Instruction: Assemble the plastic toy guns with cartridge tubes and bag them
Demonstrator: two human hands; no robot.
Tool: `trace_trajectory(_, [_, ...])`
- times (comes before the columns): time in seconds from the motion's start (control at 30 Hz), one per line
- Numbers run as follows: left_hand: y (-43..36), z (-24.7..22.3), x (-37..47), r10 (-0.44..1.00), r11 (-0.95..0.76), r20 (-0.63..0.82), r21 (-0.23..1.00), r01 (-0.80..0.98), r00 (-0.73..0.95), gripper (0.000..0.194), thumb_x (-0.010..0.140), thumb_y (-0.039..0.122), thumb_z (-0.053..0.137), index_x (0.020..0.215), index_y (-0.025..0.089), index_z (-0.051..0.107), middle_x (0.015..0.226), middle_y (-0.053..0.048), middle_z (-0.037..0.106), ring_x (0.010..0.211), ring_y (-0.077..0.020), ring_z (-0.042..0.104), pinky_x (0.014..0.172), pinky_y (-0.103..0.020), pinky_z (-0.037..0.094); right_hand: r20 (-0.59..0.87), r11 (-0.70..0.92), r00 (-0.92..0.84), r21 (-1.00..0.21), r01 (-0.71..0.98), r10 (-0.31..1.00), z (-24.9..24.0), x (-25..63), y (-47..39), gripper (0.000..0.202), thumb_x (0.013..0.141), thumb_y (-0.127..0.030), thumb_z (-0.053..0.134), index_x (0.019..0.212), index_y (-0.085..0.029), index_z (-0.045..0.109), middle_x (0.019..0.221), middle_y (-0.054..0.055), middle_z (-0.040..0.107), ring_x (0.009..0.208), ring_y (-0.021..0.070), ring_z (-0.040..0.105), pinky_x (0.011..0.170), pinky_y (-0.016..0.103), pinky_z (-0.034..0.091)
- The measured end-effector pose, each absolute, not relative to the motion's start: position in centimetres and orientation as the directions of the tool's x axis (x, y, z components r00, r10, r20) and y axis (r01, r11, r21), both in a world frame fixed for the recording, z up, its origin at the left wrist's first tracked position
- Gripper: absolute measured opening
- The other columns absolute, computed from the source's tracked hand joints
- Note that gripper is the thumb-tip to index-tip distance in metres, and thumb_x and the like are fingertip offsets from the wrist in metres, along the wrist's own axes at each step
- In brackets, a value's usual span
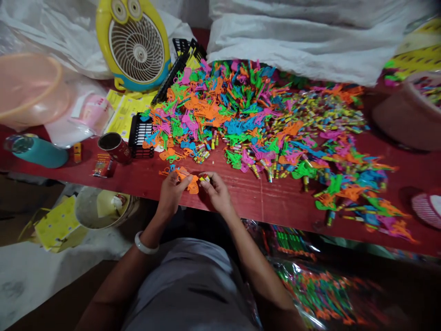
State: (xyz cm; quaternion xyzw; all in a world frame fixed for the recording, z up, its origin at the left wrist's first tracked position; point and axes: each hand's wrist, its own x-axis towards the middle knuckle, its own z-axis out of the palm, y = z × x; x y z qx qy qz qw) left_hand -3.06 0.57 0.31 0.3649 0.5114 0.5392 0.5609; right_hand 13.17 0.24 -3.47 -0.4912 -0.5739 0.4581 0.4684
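Over the front edge of the red table (pixel 241 197), my left hand (pixel 170 192) is closed around an orange plastic toy piece (pixel 193 185) with a perforated flat part. My right hand (pixel 218 193) pinches a small yellow-wrapped tube (pixel 204 178) just right of the orange piece. Whether the two touch is too small to tell. Beyond my hands lies a large heap of plastic toy pieces (pixel 237 126) in orange, green, blue and pink. To its right spreads a pile of small yellow-wrapped tubes (pixel 317 112), some of them joined to plastic pieces.
A yellow fan (pixel 139 53), a dark cup (pixel 115 146), a teal bottle (pixel 48 151) and a peach basin (pixel 29 92) stand at left. A bucket (pixel 406 115) stands at right. White sacks (pixel 292 41) line the back. Below the table are a bin (pixel 93 214) and bagged toys (pixel 320 289).
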Motion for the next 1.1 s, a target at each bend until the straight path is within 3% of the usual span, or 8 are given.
trace_trajectory(0.13, [0.4,0.2,-2.7,0.981,0.141,-0.167,0.963,-0.231,-0.099,0.024,0.071,0.036,0.080,0.078,0.017,0.067,0.075,0.001,0.066,0.072,-0.0131,0.058,0.072,-0.025,0.048,0.121,0.131,-0.079,-0.981,0.146,0.990,-3.1,12.9,0.3,0.022,0.094,-0.041,0.059,0.106,-0.024,0.066,0.091,0.002,0.065,0.083,0.0196,0.062,0.080,0.035,0.051])
trace_trajectory(0.33, [0.0,0.0,-2.0,0.970,0.104,-0.153,0.965,-0.242,-0.192,0.024,0.073,0.035,0.078,0.082,0.016,0.065,0.079,0.001,0.065,0.074,-0.0124,0.058,0.074,-0.025,0.047,0.289,0.259,0.035,-0.898,0.356,0.957,-2.8,12.2,-0.3,0.015,0.092,-0.033,0.060,0.099,-0.023,0.069,0.096,0.007,0.067,0.095,0.0244,0.061,0.086,0.040,0.051])
trace_trajectory(0.53, [-0.2,-0.1,-1.9,0.971,0.099,-0.127,0.985,-0.141,-0.205,0.024,0.074,0.036,0.076,0.075,0.018,0.061,0.072,0.002,0.061,0.070,-0.0124,0.054,0.070,-0.025,0.044,0.144,0.127,0.114,-0.981,0.144,0.983,-4.3,12.1,-0.2,0.015,0.086,-0.034,0.067,0.096,-0.023,0.067,0.093,0.003,0.067,0.087,0.0208,0.062,0.084,0.036,0.050])
trace_trajectory(0.7, [-0.1,-0.6,-2.2,0.971,0.130,-0.140,0.990,-0.063,-0.193,0.024,0.078,0.039,0.073,0.078,0.018,0.061,0.076,0.001,0.062,0.073,-0.0138,0.054,0.070,-0.026,0.044,0.179,0.156,0.120,-0.972,0.177,0.977,-4.6,12.2,0.0,0.013,0.086,-0.032,0.068,0.094,-0.022,0.068,0.089,0.002,0.065,0.085,0.0201,0.061,0.079,0.034,0.049])
trace_trajectory(0.8, [-0.1,-0.8,-2.1,0.972,0.140,-0.145,0.989,-0.039,-0.183,0.022,0.080,0.038,0.070,0.081,0.018,0.061,0.077,0.001,0.061,0.073,-0.0133,0.053,0.070,-0.025,0.043,0.318,0.270,0.122,-0.914,0.303,0.940,-4.3,12.0,-0.3,0.008,0.090,-0.028,0.062,0.095,-0.023,0.067,0.085,0.002,0.063,0.083,0.0204,0.060,0.077,0.035,0.049])
trace_trajectory(0.93, [-0.4,-1.4,-1.8,0.955,0.193,-0.203,0.979,-0.068,-0.216,0.022,0.080,0.036,0.071,0.082,0.018,0.059,0.074,0.004,0.057,0.068,-0.0116,0.050,0.067,-0.024,0.042,0.535,0.447,0.049,-0.750,0.488,0.844,-4.6,11.2,-1.8,0.017,0.094,-0.018,0.049,0.099,-0.023,0.064,0.087,0.005,0.062,0.085,0.0225,0.059,0.074,0.037,0.049])
trace_trajectory(1.1, [-0.9,-2.1,-1.2,0.958,0.232,-0.241,0.970,-0.076,-0.156,0.027,0.080,0.041,0.071,0.078,0.019,0.056,0.069,0.005,0.053,0.066,-0.0119,0.051,0.066,-0.025,0.043,0.558,0.491,-0.050,-0.680,0.545,0.828,-5.3,12.0,-2.9,0.022,0.094,-0.013,0.045,0.105,-0.023,0.061,0.087,0.005,0.061,0.084,0.0231,0.059,0.073,0.038,0.050])
